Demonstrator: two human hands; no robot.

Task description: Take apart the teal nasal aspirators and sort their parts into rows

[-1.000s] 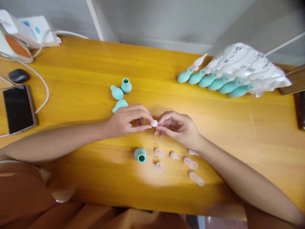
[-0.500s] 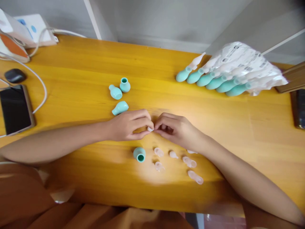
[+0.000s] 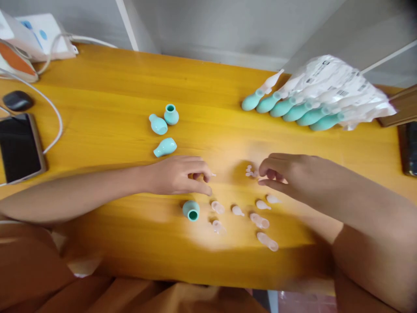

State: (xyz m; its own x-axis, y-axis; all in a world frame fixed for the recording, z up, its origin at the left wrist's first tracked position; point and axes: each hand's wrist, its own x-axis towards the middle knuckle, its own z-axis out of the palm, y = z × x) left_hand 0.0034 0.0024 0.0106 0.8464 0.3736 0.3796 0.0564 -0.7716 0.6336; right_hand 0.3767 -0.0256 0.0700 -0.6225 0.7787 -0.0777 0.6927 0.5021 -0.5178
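Note:
My left hand (image 3: 185, 176) hovers low over the table, thumb and fingers apart and nothing seen between them. Just beyond its fingertips is a tiny pale piece (image 3: 213, 174); whether they touch, I cannot tell. To the right, my right hand (image 3: 283, 174) is open beside a small cluster of tiny whitish pieces (image 3: 250, 171). Below the hands lie a teal bulb (image 3: 190, 210) with its opening toward me, clear plastic cups (image 3: 217, 207) and small pale nozzle tips (image 3: 237, 211). Three more teal bulbs (image 3: 165, 147) rest above my left hand.
At the back right, several teal bulbs with pale nozzles (image 3: 252, 101) lean in a row against a printed plastic bag (image 3: 339, 82). A phone (image 3: 21, 148), a black mouse (image 3: 18, 101) and a white cable (image 3: 58, 115) occupy the left side. A grey partition (image 3: 211, 30) stands behind the table.
My hands have come apart from a shared pinch on a small white piece. The right hand has moved right and opened by the tiny pieces; the left has stayed near and spread its fingers.

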